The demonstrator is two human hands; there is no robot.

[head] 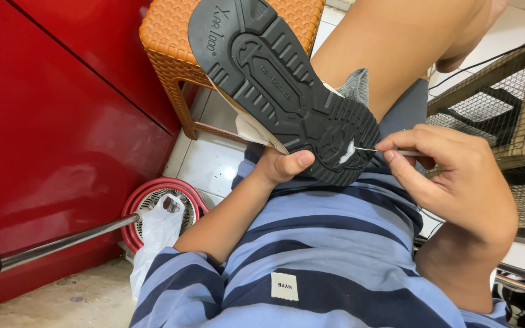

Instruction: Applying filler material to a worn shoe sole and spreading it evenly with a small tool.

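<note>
Left hand (282, 165) grips the shoe (277, 79) from beneath, thumb pressed on the black sole, tread facing up. Right hand (451, 176) pinches a thin needle (379, 150), its tip at the sole's edge beside a white patch, possibly glue. The shoe rests over a bare knee (396, 42), with an orange stool (171, 36) behind and a red cabinet (50, 121) to the left.
</note>
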